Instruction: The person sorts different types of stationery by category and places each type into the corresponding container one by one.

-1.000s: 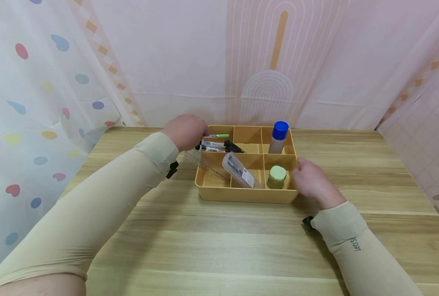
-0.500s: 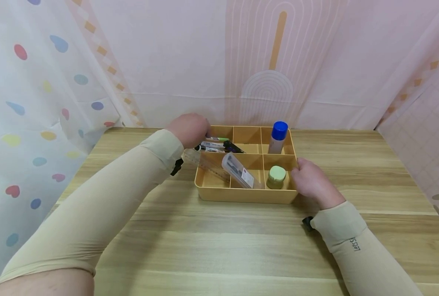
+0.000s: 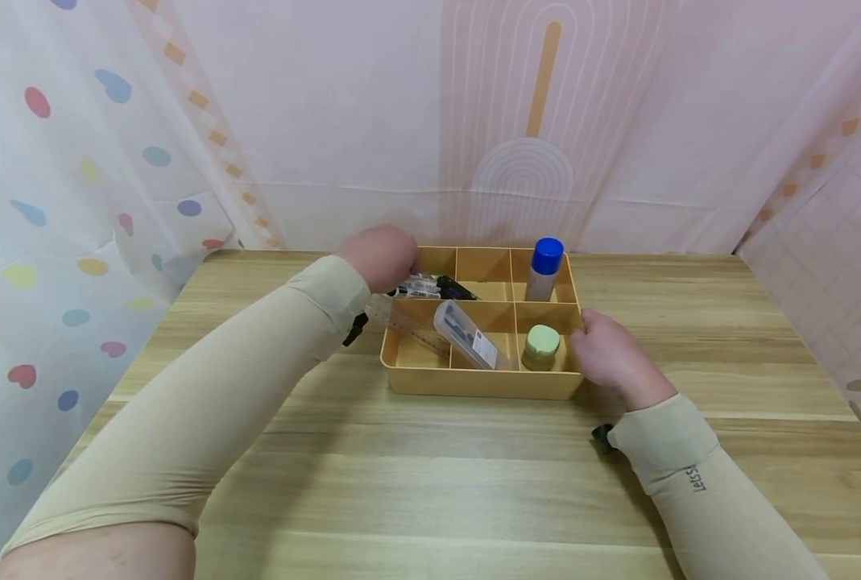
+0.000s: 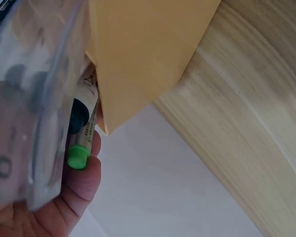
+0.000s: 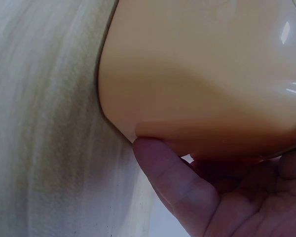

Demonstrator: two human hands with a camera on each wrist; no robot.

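Observation:
A yellow divided organizer box (image 3: 484,383) stands on the wooden table. My left hand (image 3: 379,256) is at its back left compartment; in the left wrist view its thumb and fingers pinch a green-ended marker (image 4: 79,155) beside a white pen with a dark end (image 4: 81,108). Several pens and markers (image 3: 419,286) lie in that compartment, partly hidden by the hand. A clear ruler (image 3: 411,326) slants out over the left wall, looming close in the left wrist view. My right hand (image 3: 611,353) holds the box's right side, its thumb (image 5: 167,173) against the outer wall.
A clear plastic case (image 3: 466,334) leans in the front middle compartment. The front right one holds a small green-lidded jar (image 3: 542,346), the back right a blue-capped bottle (image 3: 544,270). A patterned curtain (image 3: 343,121) hangs behind the table (image 3: 416,467).
My left hand has moved slightly right and lower into the back left compartment, and the green-ended marker has gone down among the pens. My right hand keeps its place.

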